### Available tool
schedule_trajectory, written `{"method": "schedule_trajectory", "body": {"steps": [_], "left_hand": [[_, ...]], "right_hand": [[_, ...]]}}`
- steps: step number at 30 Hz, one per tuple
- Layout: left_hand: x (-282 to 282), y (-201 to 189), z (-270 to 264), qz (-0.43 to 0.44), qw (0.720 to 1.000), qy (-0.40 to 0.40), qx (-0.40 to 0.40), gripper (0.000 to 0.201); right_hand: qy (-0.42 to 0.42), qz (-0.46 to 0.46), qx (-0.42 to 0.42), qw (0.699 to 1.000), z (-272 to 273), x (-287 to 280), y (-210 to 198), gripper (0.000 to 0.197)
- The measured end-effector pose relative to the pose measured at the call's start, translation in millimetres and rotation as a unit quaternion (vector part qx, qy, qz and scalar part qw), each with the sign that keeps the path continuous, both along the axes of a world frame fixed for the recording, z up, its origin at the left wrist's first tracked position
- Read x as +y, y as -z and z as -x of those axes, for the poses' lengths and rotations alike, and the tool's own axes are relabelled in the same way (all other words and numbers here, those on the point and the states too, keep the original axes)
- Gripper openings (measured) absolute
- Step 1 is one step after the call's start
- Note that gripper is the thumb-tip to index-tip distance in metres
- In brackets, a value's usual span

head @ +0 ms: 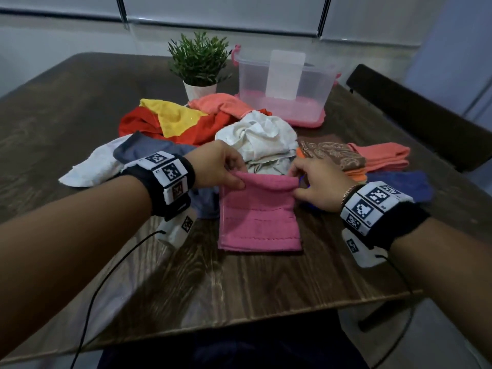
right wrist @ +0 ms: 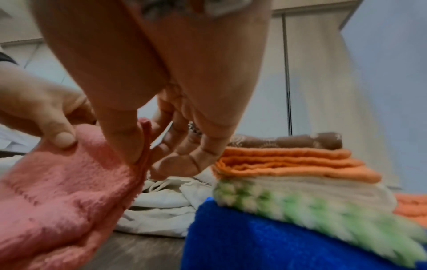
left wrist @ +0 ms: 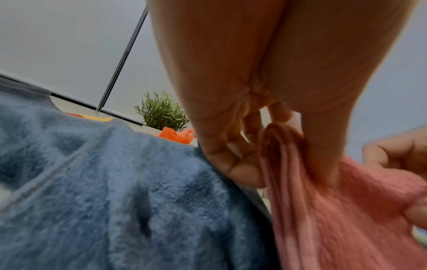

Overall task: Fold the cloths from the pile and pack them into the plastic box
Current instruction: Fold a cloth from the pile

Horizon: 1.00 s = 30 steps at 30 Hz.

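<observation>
A pink cloth (head: 259, 217) lies folded into a narrow strip on the table, its far edge raised. My left hand (head: 221, 169) pinches the far left corner, my right hand (head: 308, 182) the far right corner. The left wrist view shows the thumb and fingers (left wrist: 231, 164) clamped on the pink cloth (left wrist: 335, 210). The right wrist view shows the same pinch on the pink cloth (right wrist: 57, 191). Behind it lies the pile: a white cloth (head: 258, 137), a red and yellow cloth (head: 170, 121), a coral cloth (head: 221, 102). The clear plastic box (head: 282, 83) stands open at the back.
A potted plant (head: 199, 65) stands left of the box. A grey-blue cloth (head: 149, 150) and a white cloth (head: 93, 169) lie at left. Folded brown (head: 332, 153), orange and coral cloths (head: 383, 155) and a blue cloth (head: 399, 185) lie at right. A dark chair (head: 415, 115) stands at right.
</observation>
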State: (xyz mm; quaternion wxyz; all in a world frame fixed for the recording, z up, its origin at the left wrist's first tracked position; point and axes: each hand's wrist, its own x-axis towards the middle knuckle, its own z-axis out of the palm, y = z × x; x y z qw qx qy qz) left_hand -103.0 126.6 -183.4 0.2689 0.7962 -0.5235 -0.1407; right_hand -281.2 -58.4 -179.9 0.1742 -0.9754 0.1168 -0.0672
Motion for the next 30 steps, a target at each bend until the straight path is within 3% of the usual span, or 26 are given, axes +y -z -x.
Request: {"method": "schedule_trajectory", "body": {"steps": [4,8,11,15,18,20,22,24,25,27,30], "left_hand": [[5,-4,11,-0.06,0.994,0.072,0.058,0.019],[7,-4,23,-0.125,0.98,0.127,0.091,0.02],[9,-2,31,-0.187,0.964,0.156,0.107,0.022],[9,5,38,-0.209,0.957,0.17,0.105,0.022],[9,4,34,-0.16,0.973,0.162,0.037,0.017],[8,2,26,-0.068,0.99,0.119,0.018,0.017],[8,-3,15,0.052,0.989,0.036,0.13,0.017],[8,-7,9,0.142,0.96,-0.022,0.239,0.015],[8,-8,8,0.161,0.954,-0.034,0.252,0.012],[6,-10,7,0.166,0.967,-0.049,0.188,0.006],[6,-13,4,0.164,0.978,-0.069,0.109,0.016]], "right_hand": [[-0.092,0.042,0.004,0.995,10,7,6,0.023],[-0.123,0.041,-0.012,0.991,15,14,2,0.023],[-0.144,0.017,0.053,0.988,19,21,-2,0.027],[-0.157,0.01,0.157,0.975,20,25,5,0.029],[-0.169,0.022,0.137,0.976,21,28,5,0.025],[-0.126,-0.023,0.052,0.99,19,24,0,0.023],[-0.04,-0.136,-0.062,0.988,13,14,-7,0.023],[0.008,-0.307,-0.123,0.944,8,6,-9,0.034],[0.017,-0.36,-0.126,0.924,5,5,-8,0.042],[0.02,-0.351,-0.116,0.929,1,6,-1,0.055],[0.017,-0.316,-0.121,0.941,-2,10,2,0.052]]}}
